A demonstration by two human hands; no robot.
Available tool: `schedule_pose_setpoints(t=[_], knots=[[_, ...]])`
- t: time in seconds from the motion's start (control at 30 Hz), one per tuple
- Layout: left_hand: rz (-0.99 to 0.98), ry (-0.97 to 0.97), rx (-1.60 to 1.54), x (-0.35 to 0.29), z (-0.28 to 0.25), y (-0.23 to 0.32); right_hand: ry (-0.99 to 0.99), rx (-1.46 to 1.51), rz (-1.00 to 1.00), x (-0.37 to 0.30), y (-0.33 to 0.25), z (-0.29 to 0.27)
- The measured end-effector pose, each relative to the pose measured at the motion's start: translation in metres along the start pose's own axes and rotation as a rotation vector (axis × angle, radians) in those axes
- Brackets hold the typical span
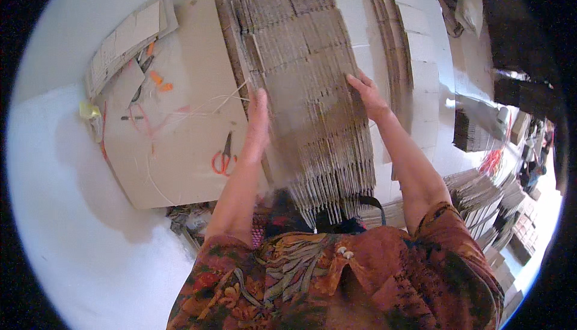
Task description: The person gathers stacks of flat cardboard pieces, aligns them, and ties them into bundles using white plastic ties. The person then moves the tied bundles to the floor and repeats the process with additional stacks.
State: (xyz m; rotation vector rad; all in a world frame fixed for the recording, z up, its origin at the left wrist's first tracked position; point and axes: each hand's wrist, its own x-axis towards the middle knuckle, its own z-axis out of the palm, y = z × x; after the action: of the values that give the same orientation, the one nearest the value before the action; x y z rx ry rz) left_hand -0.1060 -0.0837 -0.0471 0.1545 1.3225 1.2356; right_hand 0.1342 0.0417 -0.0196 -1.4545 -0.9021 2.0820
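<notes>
Brown cardboard stack [306, 90] fills the grip between the outstretched left hand [258, 120] and right hand [371, 98].

Bright and a bit fuzzy, with black corners.
The pale wall [42, 168] has a soft gray shadow. Strong white glare fills the far right. The tabletop [192, 72] edges look bent, and the cardboard stack [300, 84] is blurry.
</notes>
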Motion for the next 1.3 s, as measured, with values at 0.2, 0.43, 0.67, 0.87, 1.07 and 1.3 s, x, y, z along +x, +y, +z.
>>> schedule_pose_setpoints(t=[0.2, 0.43, 0.67, 0.87, 1.07, 1.3], knots=[[0.082, 0.011, 0.041, -0.027, 0.011, 0.019, 0.15, -0.048, 0.046, -0.037, -0.027, 0.021], [0.105, 0.088, 0.324, 0.022, -0.02, -0.017, 0.216, -0.448, -0.221, -0.001, 0.033, -0.008], [0.343, 0.213, 0.549, 0.006, 0.005, -0.002, 0.189, -0.496, -0.255, 0.016, 0.046, -0.031], [0.369, 0.277, 0.695, 0.025, -0.006, -0.021, 0.232, -0.6, -0.266, 0.013, 0.034, -0.033], [0.837, 0.366, 1.398, 0.017, 0.012, 0.025, 0.216, -0.596, -0.186, -0.01, 0.008, -0.024], [0.988, 0.091, 1.91, 0.057, 0.091, 0.057, 0.138, -0.521, -0.246, 0.015, 0.029, -0.038]])
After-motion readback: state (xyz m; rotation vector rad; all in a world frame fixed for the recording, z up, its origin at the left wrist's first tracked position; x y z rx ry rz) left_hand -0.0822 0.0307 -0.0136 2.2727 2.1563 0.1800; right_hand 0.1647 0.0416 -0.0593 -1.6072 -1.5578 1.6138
